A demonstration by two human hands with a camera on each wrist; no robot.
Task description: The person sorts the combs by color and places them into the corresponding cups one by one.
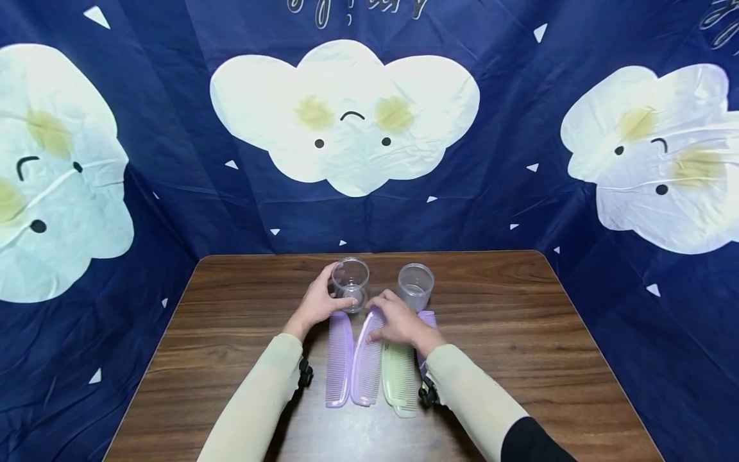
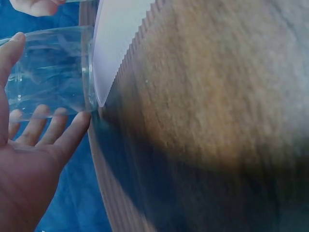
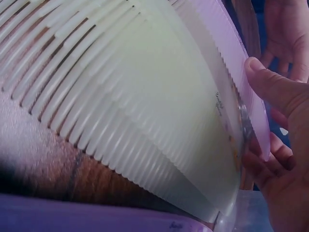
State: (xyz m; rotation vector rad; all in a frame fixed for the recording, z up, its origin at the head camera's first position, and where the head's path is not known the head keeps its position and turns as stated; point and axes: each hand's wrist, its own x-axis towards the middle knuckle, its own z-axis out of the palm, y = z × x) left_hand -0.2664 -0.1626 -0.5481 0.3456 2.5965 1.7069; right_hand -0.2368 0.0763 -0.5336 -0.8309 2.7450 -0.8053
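Note:
My left hand (image 1: pixel 316 301) holds a clear cup (image 1: pixel 350 276) at the back of the table, its thumb and fingers on opposite sides of the wall. In the left wrist view the cup (image 2: pixel 53 72) lies between that thumb and the spread fingers. My right hand (image 1: pixel 400 321) pinches the upper end of a light purple comb (image 1: pixel 366 369), the thumb on one face in the right wrist view. Left of this comb lies another purple comb (image 1: pixel 346 359); right of it is a pale green comb (image 1: pixel 398 378). A further purple comb (image 1: pixel 428 317) is mostly hidden under my right wrist.
A second clear cup (image 1: pixel 415 285) stands behind the green comb, close past my right hand. The brown wooden table (image 1: pixel 519 346) ends at a rounded back edge, with a dark blue cloud-patterned cloth (image 1: pixel 392 221) hanging behind it and at both sides.

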